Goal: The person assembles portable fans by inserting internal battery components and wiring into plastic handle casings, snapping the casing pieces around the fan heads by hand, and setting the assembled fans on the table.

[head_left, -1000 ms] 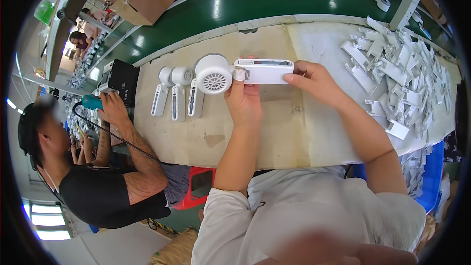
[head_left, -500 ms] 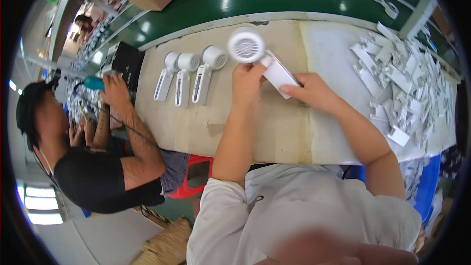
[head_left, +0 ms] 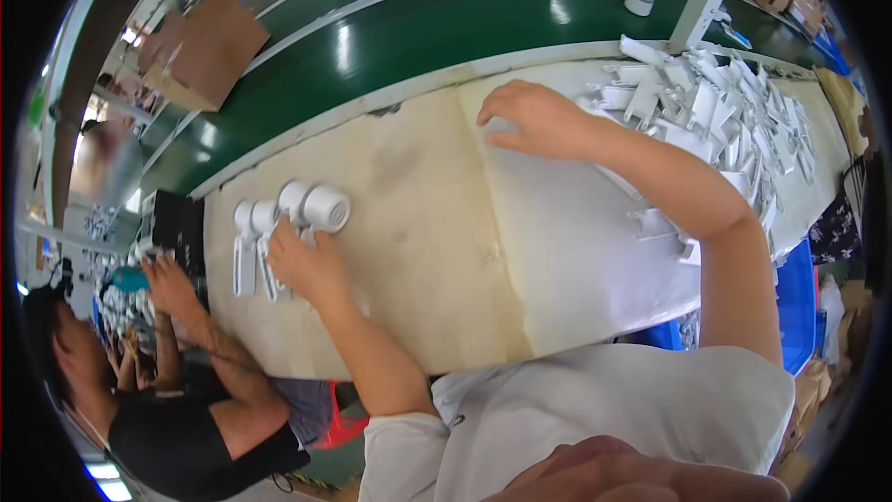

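Several white handheld fans (head_left: 244,216) with round grilled heads lie in a row on the table's left part, handles toward me. My left hand (head_left: 307,265) is at the right end of this row, its fingers closed at the handle of the rightmost handheld fan (head_left: 327,208). That handle is mostly hidden under the hand. Over the table's far middle, my right hand (head_left: 544,121) is open and holds nothing, fingers curved and thumb apart. It is nearest to a heap of white plastic handle shells (head_left: 706,112) on the right.
Beyond the table (head_left: 418,251) runs a green conveyor (head_left: 409,46), bearing another fan (head_left: 636,0) and a cardboard box (head_left: 209,46). A white post (head_left: 706,0) rises behind the heap. At left, a co-worker (head_left: 177,390) holds a teal tool (head_left: 130,279) beside a black box (head_left: 175,228).
My left hand has carried the fan left to the row. My right hand has let go of it and moved away toward the heap. The view has turned right.
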`<move>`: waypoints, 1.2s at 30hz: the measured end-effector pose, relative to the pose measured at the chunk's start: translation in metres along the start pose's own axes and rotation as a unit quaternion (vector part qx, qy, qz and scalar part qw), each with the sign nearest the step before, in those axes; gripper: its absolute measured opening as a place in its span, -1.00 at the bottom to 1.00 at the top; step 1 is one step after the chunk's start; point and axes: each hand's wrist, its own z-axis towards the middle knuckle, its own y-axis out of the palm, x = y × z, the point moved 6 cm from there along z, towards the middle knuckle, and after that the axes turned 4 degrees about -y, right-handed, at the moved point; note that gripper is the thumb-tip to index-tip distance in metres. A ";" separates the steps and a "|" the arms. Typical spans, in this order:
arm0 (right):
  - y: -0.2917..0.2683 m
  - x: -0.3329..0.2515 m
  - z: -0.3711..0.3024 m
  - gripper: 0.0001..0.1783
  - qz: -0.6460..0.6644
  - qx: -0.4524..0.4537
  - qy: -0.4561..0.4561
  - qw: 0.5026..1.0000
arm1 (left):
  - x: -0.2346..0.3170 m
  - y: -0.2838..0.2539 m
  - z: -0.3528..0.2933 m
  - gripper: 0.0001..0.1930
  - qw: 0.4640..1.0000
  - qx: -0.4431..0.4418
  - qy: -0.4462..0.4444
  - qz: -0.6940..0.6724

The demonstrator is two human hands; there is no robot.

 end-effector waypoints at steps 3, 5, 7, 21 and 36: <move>-0.021 0.078 0.000 -0.74 -0.089 0.044 0.025 0.995 | 0.030 -0.009 -0.009 -0.58 0.985 0.094 0.097 -0.111; -0.044 0.144 0.001 -0.72 -0.166 0.045 0.098 0.980 | 0.048 -0.009 -0.013 -0.56 0.968 0.093 0.166 -0.163; -0.065 0.213 -0.003 -0.66 -0.265 0.050 0.175 0.947 | 0.055 -0.003 -0.020 -0.57 0.962 0.082 0.187 -0.182; -0.125 0.371 -0.043 -0.18 -0.222 0.065 0.491 0.840 | 0.116 0.006 -0.056 -0.61 0.884 -0.183 0.252 -0.348; -0.107 -0.063 0.021 -0.37 -0.183 0.108 -0.185 0.960 | 0.100 0.068 -0.085 -0.59 0.383 -0.524 -0.258 -0.716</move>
